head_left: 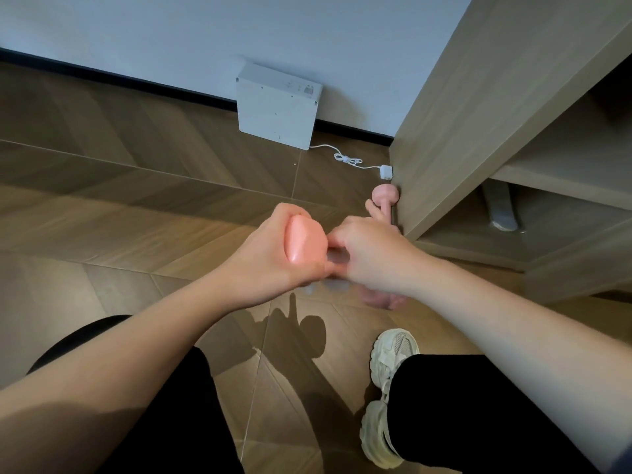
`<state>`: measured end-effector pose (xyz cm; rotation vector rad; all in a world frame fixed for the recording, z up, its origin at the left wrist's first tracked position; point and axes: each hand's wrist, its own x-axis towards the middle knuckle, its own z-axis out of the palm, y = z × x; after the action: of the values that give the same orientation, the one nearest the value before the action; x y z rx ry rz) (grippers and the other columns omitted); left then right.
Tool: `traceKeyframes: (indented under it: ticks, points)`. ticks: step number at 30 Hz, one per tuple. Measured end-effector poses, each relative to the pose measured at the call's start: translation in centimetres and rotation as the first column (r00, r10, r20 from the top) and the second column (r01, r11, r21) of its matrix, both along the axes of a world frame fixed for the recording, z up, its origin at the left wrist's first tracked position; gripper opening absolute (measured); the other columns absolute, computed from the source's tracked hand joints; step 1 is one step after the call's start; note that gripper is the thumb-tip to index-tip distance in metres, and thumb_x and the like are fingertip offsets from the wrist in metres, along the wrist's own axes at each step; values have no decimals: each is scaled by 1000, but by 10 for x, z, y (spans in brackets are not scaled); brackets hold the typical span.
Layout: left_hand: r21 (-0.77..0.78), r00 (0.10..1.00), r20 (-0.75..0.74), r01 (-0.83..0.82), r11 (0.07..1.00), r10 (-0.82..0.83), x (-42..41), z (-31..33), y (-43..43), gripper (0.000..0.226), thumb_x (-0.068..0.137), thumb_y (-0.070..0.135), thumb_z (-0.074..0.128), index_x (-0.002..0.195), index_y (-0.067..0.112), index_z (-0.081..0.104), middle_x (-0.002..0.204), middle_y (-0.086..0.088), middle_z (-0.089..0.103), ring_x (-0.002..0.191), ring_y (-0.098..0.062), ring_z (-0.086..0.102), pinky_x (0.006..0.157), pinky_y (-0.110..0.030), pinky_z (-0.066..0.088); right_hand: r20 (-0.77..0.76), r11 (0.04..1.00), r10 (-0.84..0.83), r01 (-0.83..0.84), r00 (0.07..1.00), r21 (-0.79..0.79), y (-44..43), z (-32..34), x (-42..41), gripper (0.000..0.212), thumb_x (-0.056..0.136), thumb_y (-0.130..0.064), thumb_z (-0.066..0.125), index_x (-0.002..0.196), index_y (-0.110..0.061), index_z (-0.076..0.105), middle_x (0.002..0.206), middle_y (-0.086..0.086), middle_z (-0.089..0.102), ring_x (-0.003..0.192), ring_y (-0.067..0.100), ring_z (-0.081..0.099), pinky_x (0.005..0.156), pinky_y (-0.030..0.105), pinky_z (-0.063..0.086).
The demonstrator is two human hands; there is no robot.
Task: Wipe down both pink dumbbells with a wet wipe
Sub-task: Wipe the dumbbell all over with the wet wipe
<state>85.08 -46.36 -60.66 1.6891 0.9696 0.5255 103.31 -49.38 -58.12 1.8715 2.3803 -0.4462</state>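
Brown wooden floor (136, 206) laid in a herringbone pattern is seen below a pale wall (171, 29), and a light wooden shelf unit (461, 114) stands at the right. One smooth pink dumbbell with rounded heads, the first pink dumbbell (304, 241), is held up above the floor between the two hands. Its upper head is grasped by the left hand (270, 258), whose fingers are clenched round it. The right hand (372, 258) is blurred, but its fingers are curled over the bar, and a thin, pale wet wipe (333, 285) appears to be grasped under them. The lower head is visible only as a pink blur below the right hand. The second pink dumbbell (384, 200), of the same shape, lies on the floor against the foot of the shelf unit, well apart from the hands. It is judged that the step in hand is the wiping of the first dumbbell along its bar, so roughly the first half of the task is under way. For the next move, the heads should be rubbed as well; then this dumbbell must be put down and the other one taken up with the same wipe. Counted: two dumbbells, one wipe, two hands, one flat white metal box (277, 104) leaning at the wall, one white cable (349, 160), and one cream sports shoe (386, 398).
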Motion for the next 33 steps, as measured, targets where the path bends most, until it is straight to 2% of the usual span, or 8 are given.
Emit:
traceKeyframes:
  ticks: [6, 11, 14, 18, 20, 22, 26, 33]
  points:
    - [-373, 970, 87, -181, 910, 228, 2, -1, 6, 61, 59, 51, 75, 109, 30, 48, 99, -7, 60, 56, -6, 63, 46, -27, 49, 240, 992, 16, -46, 971, 120, 2, 3, 10, 37, 91, -47, 50, 58, -32, 40, 61, -10, 50, 85, 14, 36, 112, 64, 8]
    - [-548, 956, 41, -222, 806, 292, -7, -4, 22, 74, 58, 52, 73, 119, 18, 49, 82, -12, 60, 54, -25, 58, 43, -26, 43, 375, 970, -44, -50, 926, 237, -6, -8, 20, 13, 86, -37, 57, 88, -36, 70, 79, -13, 64, 103, 17, 48, 108, 61, -23]
    - [-565, 961, 48, -199, 801, 272, -7, -5, 21, 76, 57, 52, 73, 120, 18, 49, 82, -11, 59, 55, -23, 59, 43, -26, 45, 381, 951, -50, -73, 923, 302, -5, -14, 17, 7, 83, -31, 62, 81, -31, 69, 76, -12, 63, 101, 16, 48, 106, 59, -27]
    - [-270, 979, 103, -142, 952, 175, -11, -2, 16, 63, 60, 48, 75, 113, 29, 46, 90, -3, 60, 60, -12, 59, 49, -29, 48, 137, 996, -38, 27, 990, 82, 10, -9, 23, 21, 78, -33, 64, 59, -28, 56, 63, -7, 57, 89, 11, 50, 115, 58, 5]
    - [-114, 987, 114, -96, 989, 109, -18, 0, 18, 59, 59, 45, 76, 109, 36, 46, 96, 4, 60, 66, -11, 61, 50, -26, 48, -113, 988, -75, 59, 991, -142, 15, -1, 27, 17, 77, -42, 70, 70, -27, 69, 64, -1, 63, 70, 6, 53, 91, 33, 33]
    - [2, 994, 109, -12, 1000, 12, -24, 2, 20, 61, 59, 49, 78, 111, 39, 46, 103, 15, 57, 78, -13, 63, 55, -26, 48, -293, 925, -163, 42, 942, -379, 19, 8, 25, 26, 76, -42, 77, 89, -19, 76, 78, 9, 70, 64, 5, 54, 69, 25, 38]
    - [33, 983, 140, 115, 993, -118, -30, 5, 19, 62, 59, 51, 78, 112, 39, 49, 104, 22, 55, 80, -8, 62, 56, -25, 50, -400, 791, -273, -33, 875, -611, 21, 11, 19, 17, 82, -29, 78, 85, -13, 76, 76, 9, 64, 71, 14, 53, 65, 30, 41]
    - [-101, 968, 193, 185, 978, -163, -27, 5, 19, 58, 57, 43, 77, 108, 38, 51, 102, 10, 57, 73, -9, 63, 51, -24, 49, -568, 798, -387, -44, 726, -601, 16, 12, -5, 23, 86, -26, 74, 63, -25, 73, 55, -13, 54, 49, 0, 47, 47, 10, 35]
